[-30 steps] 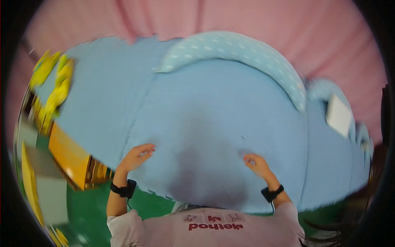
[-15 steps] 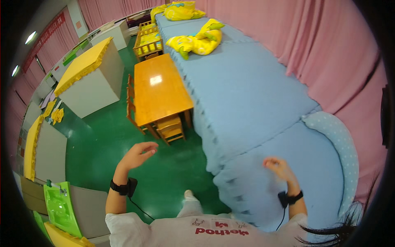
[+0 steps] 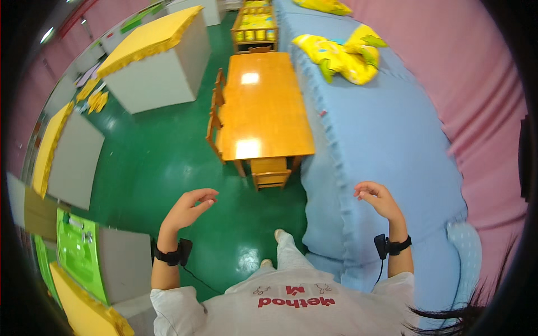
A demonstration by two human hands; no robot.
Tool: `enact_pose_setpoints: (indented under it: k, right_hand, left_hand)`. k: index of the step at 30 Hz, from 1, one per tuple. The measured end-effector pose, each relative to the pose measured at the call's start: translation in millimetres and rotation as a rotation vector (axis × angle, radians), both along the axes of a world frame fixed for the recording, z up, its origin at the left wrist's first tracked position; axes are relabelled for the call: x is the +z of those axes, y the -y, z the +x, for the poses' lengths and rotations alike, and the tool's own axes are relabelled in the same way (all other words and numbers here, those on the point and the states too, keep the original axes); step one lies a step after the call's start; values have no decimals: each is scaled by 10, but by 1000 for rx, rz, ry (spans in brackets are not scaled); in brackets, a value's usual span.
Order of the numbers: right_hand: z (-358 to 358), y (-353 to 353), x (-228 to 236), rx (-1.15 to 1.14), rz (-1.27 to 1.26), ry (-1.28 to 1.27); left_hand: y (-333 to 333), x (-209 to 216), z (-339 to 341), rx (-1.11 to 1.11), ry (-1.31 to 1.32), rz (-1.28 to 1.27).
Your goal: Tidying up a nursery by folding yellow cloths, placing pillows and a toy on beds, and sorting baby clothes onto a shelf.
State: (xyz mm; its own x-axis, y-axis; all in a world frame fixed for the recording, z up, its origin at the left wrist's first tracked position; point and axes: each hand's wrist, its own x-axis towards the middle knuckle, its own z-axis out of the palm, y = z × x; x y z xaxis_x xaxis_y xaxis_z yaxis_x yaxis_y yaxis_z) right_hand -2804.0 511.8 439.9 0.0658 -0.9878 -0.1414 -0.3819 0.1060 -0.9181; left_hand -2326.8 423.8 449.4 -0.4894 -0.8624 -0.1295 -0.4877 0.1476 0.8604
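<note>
My left hand (image 3: pixel 191 208) hovers over the green floor, its fingers loosely bent and apart from the thumb, with nothing in it. Over the near part of the blue-covered bed surface (image 3: pixel 392 134), my right hand (image 3: pixel 380 200) hangs in the air, also empty and loosely curled. Neither hand touches anything. Each wrist wears a black strap with a small black box and a cable. Ahead, between the two hands, stands an orange wooden table (image 3: pixel 266 106) with a small wooden chair (image 3: pixel 270 171) at its near end. A crumpled yellow quilt (image 3: pixel 350 59) lies farther along the bed.
Green floor (image 3: pixel 151 162) runs along the table's left side, where chairs (image 3: pixel 214 126) stand. White cabinets with yellow covers (image 3: pixel 151 42) and a green toy sink (image 3: pixel 78 246) line the left. Pink curtains (image 3: pixel 437 61) hang at right. A light blue dotted bolster (image 3: pixel 465 252) lies near them.
I have walked forward and turned rightward; the table and chair appear nearer and farther right. The bolster has slid toward the lower edge. Both hands stay raised and empty.
</note>
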Motion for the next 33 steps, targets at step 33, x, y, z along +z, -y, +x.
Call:
enact_pose_setpoints:
  k: [33]
  right_hand:
    - [6394, 6769, -1759, 712, 224, -98]
  left_hand:
    - [2631, -1171, 5198, 1149, 79, 101]
